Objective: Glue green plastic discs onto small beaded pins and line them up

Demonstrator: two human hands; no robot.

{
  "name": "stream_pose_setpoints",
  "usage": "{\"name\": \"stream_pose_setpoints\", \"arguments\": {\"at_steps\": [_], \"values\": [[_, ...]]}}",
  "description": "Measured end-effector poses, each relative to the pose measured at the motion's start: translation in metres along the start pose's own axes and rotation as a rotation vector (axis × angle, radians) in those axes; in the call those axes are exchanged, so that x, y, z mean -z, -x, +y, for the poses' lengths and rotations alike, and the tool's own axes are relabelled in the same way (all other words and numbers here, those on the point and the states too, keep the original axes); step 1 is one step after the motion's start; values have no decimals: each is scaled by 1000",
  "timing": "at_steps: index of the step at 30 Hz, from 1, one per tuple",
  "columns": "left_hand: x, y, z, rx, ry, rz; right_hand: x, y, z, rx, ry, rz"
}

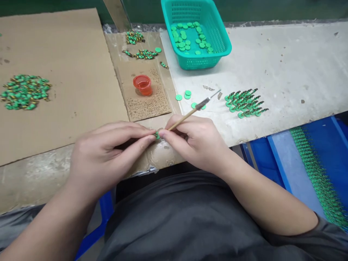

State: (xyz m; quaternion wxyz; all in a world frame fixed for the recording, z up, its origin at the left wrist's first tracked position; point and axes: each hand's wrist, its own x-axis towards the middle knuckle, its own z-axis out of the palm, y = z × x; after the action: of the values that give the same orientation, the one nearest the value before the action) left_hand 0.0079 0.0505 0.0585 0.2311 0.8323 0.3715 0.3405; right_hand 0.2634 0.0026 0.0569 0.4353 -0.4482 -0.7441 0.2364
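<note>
Thumb and fingertips of my left hand [111,152] pinch a small green piece [157,135] over the table's front edge. My right hand [194,141] is closed around a thin wooden stick [186,116] with a dark band and a fine metal tip pointing up to the right. My right thumb and fingertip also meet at the green piece, so both hands touch or nearly touch it. Most of the piece is hidden by fingertips. Just beyond my hands lie a few loose green discs [187,95] and a small red cup [143,85] with liquid in it.
A teal basket [228,50] of green discs stands at the back. Rows of discs with dark upright pieces [244,103] are on the right. A heap of small green-and-gold parts [25,92] lies on cardboard at left. Blue trays [288,177] with many assembled pieces sit lower right.
</note>
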Motion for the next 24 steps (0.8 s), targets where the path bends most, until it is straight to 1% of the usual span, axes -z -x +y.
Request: {"name": "stream_pose_setpoints", "arguments": {"at_steps": [4,10,14,17,21,24], "values": [[-1,2,4,71,-5,22,-7,0,7,25,32,-21],[-3,0,6,62,2,29,-6,-2,6,44,100,-69],[-2,0,5,47,-13,33,-3,-6,1,-6,164,-144],[-1,1,3,22,-12,30,-2,-10,-2,-18,196,-208],[1,1,1,10,6,-3,-4,-11,-4,76,263,-224],[3,1,-2,-13,32,-10,-7,-8,-7,105,317,-263]]}}
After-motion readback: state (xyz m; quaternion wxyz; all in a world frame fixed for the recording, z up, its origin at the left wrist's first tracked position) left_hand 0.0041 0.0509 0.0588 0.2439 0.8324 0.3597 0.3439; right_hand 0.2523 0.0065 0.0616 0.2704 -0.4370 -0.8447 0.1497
